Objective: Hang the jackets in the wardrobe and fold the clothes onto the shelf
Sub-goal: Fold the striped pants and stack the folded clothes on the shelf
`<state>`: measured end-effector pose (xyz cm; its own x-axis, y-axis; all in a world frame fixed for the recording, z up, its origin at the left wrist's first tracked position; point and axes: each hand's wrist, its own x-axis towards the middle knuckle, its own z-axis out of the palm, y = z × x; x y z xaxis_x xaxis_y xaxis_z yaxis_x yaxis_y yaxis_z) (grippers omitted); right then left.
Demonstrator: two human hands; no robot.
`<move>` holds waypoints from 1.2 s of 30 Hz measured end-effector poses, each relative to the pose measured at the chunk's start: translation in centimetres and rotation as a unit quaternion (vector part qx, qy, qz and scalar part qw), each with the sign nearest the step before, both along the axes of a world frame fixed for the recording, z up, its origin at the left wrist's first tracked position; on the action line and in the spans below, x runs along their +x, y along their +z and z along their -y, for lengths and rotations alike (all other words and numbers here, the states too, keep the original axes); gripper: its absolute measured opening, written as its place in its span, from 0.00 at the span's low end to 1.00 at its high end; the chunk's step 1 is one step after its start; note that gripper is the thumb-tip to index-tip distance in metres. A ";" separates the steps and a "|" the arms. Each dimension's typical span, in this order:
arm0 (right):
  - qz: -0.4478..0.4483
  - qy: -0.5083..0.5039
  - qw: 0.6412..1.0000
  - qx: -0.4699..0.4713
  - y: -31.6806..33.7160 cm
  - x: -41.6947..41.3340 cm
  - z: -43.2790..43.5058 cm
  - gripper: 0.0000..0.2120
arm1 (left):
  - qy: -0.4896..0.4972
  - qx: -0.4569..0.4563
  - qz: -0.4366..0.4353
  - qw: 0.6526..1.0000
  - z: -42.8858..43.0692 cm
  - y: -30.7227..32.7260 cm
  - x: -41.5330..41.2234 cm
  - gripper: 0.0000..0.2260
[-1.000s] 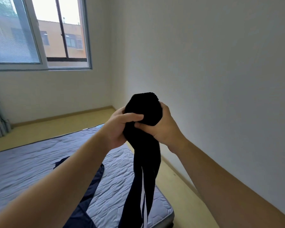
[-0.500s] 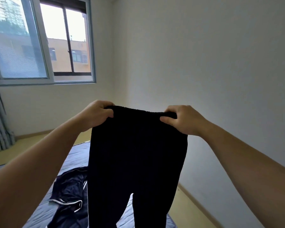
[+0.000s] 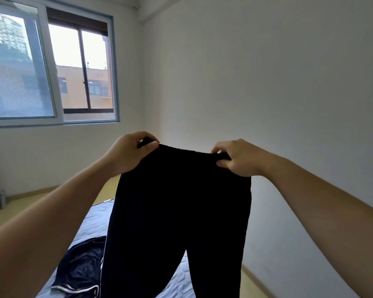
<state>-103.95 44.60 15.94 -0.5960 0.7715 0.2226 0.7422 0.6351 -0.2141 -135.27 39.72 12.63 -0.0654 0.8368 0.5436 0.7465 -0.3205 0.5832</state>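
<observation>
While we look down from the head view, our left hand and right hand each pinch an end of the waistband of the black trousers, holding it level so the legs hang straight down over the bed, beside a dark jacket.
</observation>
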 end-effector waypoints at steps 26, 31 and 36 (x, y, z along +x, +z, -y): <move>0.167 0.052 0.982 -0.066 2.1 -2.8 1.1 0.22 | -0.104 -0.015 0.079 0.991 -3.1 0.0 3.3 0.07; 0.186 0.071 0.975 0.095 2.3 -3.0 0.3 0.09 | -0.150 -0.048 0.087 0.984 -1.4 0.0 4.3 0.21; 0.094 0.085 0.991 0.045 2.8 -3.0 -0.8 0.14 | -0.169 -0.063 0.120 0.976 0.1 0.4 5.8 0.08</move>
<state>-106.98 45.39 18.72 -0.7533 0.6383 0.1586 0.6438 0.7649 -0.0202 -129.49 39.59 13.05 0.1136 0.8922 0.4371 0.4485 -0.4386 0.7788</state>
